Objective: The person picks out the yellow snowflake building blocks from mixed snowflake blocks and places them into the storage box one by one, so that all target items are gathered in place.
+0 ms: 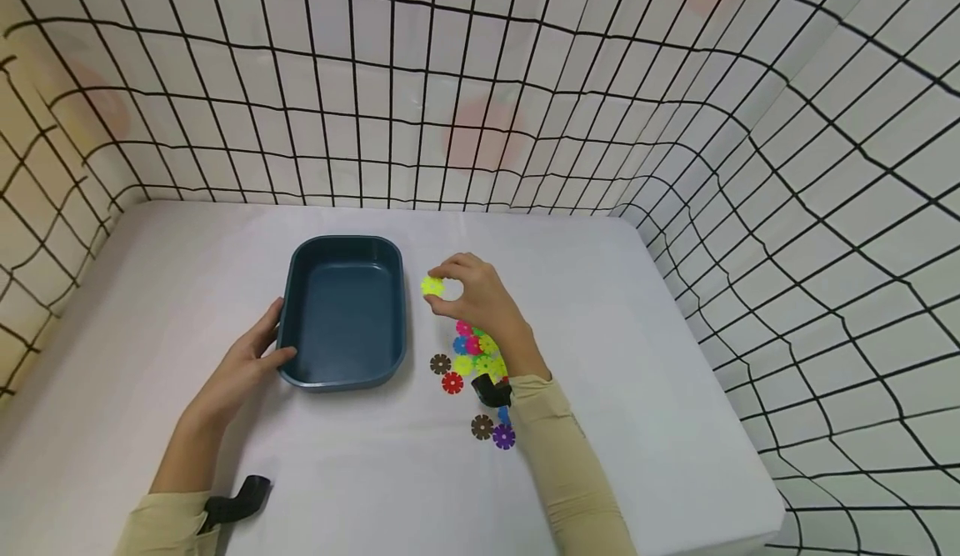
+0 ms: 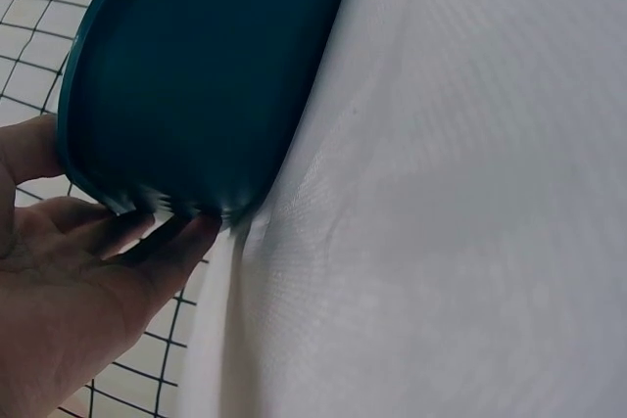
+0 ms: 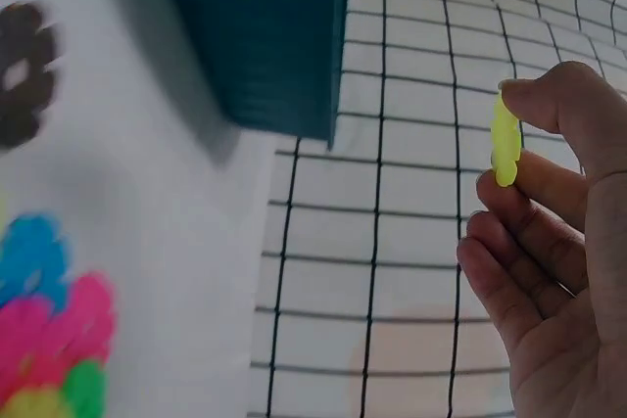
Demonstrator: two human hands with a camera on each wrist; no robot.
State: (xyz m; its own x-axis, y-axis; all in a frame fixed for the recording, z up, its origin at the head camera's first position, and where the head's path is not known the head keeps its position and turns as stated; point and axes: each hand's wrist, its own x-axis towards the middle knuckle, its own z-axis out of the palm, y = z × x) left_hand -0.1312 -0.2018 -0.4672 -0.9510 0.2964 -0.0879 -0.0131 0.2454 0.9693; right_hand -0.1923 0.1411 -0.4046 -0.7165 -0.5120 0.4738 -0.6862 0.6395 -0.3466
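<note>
A dark blue rectangular tray (image 1: 342, 314) lies on the white table with its bare inside facing up. My left hand (image 1: 243, 366) holds its left wall, thumb over the rim and fingers along the outside (image 2: 176, 242). Just right of the tray, my right hand (image 1: 480, 298) pinches a yellow notched snowflake disc (image 1: 432, 287) between thumb and fingertips, above the table. In the right wrist view that disc is edge-on (image 3: 505, 139). Under and beside the right forearm lies a loose pile of colourful snowflake discs (image 1: 477, 345), partly hidden by the wrist.
Apart from the pile lie a brown disc (image 1: 440, 363), a red disc (image 1: 452, 383), another brown disc (image 1: 482, 427) and a purple disc (image 1: 504, 436). Black wire mesh (image 1: 337, 81) rises behind the table and along both sides. A black strap piece (image 1: 251, 496) sticks out from the left wrist.
</note>
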